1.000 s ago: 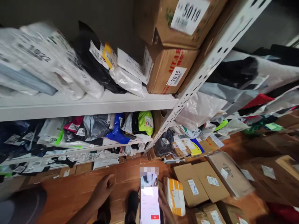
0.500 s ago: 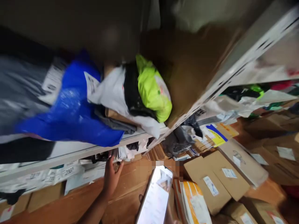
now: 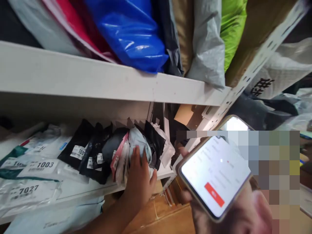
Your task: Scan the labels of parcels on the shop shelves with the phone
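Observation:
My left hand point(image 3: 140, 178) reaches to the lower shelf with its fingers apart, touching the front of a row of upright small parcels. A light blue-grey package point(image 3: 138, 139) stands right behind its fingertips, with a pink package point(image 3: 120, 152) beside it on the left. At the right, my right hand point(image 3: 229, 211) is wrapped round a phone point(image 3: 214, 175) with a lit white screen and a red button. Black packages point(image 3: 78, 146) with white number labels lean further left on the same shelf.
Above the hands runs a white shelf edge point(image 3: 109, 78) bearing a blue bag point(image 3: 131, 35) and a lime-green bag point(image 3: 232, 32). A slotted upright post point(image 3: 246, 76) slants at the right. Clear bags with number labels point(image 3: 41, 165) lie at the left. Part of the right side is pixelated.
The view has moved closer to and lower on the shelves. My left hand now reaches in among the small parcels. The phone has risen and tilted to the right.

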Demonstrator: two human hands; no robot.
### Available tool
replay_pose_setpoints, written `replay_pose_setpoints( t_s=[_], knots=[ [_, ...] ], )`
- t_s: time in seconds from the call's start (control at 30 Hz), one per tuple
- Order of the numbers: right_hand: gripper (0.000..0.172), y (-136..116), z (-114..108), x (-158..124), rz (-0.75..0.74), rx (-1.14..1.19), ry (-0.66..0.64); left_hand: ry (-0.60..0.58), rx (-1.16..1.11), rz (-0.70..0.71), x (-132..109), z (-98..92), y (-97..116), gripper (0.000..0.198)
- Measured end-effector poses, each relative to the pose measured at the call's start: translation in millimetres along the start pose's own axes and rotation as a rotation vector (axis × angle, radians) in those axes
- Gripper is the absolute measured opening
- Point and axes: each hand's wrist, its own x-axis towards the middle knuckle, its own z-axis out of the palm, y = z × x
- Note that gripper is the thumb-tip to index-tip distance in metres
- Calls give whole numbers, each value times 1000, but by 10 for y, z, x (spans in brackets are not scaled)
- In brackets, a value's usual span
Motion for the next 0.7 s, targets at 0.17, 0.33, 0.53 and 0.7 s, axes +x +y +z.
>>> replay_pose_setpoints(
  t_s=[0.17, 0.33, 0.53, 0.7],
  knots=[
    [62, -384, 530, -113, 44, 268, 184, -85, 91, 65, 48, -163, -41, 58],
    [71, -196, 582, -252, 178, 354, 172, -180, 52, 79, 118, -461, -430, 35],
    [83, 142, 482, -246, 332, 544, -6, -288, -33, 254, 259, -690, -907, 37],
    [75, 661, 384, -200, 265, 537, -104, -163, 165, 213, 308, -978, -1079, 33]
  ],
)
